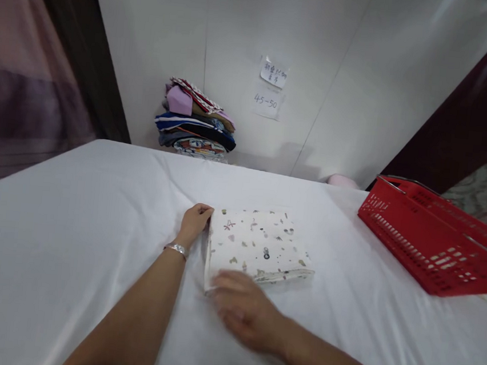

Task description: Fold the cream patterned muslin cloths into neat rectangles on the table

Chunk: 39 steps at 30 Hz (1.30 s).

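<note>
A folded cream cloth (259, 241) printed with small coloured motifs lies flat on a white-covered table. At its far left corner, my left hand (195, 224) has its fingers closed on the edge; a silver bracelet circles that wrist. My right hand (246, 309), smeared by motion, is over the cloth's near left corner. Whether its fingers touch or grip the fabric cannot be made out. Layered folds show along the cloth's near edge.
A red plastic basket (418, 245) with metal handles stands on the table's right side. Behind the table's far edge rises a stack of folded fabrics (195, 123). Paper labels (270, 87) are stuck to the pale wall. The white tablecloth (70, 234) has soft creases.
</note>
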Available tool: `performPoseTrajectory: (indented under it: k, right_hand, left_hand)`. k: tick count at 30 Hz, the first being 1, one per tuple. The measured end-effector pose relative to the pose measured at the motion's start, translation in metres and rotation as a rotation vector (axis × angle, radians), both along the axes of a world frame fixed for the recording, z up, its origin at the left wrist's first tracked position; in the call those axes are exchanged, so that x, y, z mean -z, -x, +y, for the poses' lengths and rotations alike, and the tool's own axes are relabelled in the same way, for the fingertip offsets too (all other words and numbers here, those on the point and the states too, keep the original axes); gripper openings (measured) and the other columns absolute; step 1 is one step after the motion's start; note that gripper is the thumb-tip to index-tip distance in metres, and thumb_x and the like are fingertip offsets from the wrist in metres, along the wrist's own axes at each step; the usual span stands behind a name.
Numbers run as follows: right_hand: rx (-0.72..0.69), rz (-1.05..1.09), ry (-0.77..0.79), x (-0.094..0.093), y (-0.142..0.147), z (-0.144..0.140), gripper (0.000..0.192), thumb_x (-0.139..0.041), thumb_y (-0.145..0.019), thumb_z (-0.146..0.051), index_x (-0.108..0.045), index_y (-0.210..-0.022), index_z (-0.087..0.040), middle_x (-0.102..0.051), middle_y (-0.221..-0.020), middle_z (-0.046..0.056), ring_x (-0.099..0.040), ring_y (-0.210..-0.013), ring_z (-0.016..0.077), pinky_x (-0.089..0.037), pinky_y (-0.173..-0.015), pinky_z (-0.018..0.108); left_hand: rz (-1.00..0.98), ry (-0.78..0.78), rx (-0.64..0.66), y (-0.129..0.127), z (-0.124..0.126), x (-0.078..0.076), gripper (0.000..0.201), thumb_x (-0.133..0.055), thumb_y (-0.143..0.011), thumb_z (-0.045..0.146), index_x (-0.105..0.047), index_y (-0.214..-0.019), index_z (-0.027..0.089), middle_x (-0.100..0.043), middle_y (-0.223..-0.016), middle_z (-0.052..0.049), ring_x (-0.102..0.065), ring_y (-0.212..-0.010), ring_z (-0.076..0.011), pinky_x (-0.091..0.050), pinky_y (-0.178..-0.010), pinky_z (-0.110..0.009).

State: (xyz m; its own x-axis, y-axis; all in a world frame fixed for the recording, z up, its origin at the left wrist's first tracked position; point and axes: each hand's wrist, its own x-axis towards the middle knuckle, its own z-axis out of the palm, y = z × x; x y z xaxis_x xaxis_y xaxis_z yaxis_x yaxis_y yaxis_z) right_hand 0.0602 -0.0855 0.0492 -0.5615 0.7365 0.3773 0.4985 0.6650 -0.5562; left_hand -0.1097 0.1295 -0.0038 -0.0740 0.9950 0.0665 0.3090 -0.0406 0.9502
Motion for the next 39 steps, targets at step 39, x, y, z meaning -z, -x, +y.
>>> performPoseTrajectory:
  k: [39]
  right_hand:
    - [0.689,0.348,-0.112,0.056,-0.147,0.076,0.022,-0.050,-0.086,-0.033,-0.067,-0.096,-0.022,-0.062,-0.104,0.007,-0.055,-0.100,0.0201,-0.044,-0.089,0.039]
  left_hand:
    - [0.432,-0.182,-0.151,0.013,-0.016,-0.042,0.052,-0.061,-0.075,0.038,-0.052,-0.121,0.017,-0.052,-0.125,-0.011,-0.055,-0.104,-0.0233,-0.044,-0.088,-0.034]
